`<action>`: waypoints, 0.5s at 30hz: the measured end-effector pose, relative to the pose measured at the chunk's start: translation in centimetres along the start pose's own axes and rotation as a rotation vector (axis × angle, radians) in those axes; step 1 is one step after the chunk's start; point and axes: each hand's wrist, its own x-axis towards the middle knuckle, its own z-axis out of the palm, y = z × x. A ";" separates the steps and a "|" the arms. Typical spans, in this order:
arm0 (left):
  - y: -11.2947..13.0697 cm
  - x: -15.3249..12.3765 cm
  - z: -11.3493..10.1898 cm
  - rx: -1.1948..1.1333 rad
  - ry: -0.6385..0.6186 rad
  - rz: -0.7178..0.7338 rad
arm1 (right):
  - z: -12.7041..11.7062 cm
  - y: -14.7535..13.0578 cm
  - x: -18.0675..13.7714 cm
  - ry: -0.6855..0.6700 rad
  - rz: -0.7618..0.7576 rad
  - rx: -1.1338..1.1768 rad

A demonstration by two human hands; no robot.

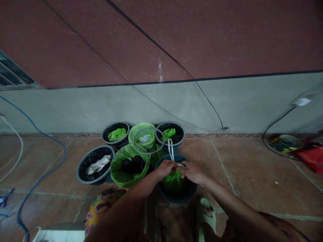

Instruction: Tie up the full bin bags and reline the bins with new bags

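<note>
Both grips, left hand [165,168] and right hand [192,171], pinched on white strings [171,151] over the green bag [174,183] in the nearest blue bucket [188,193]; best pulled evenly, kept centred.

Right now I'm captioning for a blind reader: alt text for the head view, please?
Both hands, left hand and right hand, pinch a white cord over a green bag in a dark bucket on a tiled floor. Five more buckets with bags stand behind, by the wall.
</note>
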 end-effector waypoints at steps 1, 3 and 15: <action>0.1 -0.1 0.0 -0.036 0.033 -0.009 | 0.3 0.1 0.0 -0.014 -0.058 -0.083; 0.3 -0.2 -0.2 -0.082 0.067 -0.028 | 0.8 0.2 0.0 -0.087 -0.123 -0.154; 1.5 -1.7 -0.4 0.839 -0.069 0.545 | -1.1 1.1 1.5 0.026 -0.352 -0.216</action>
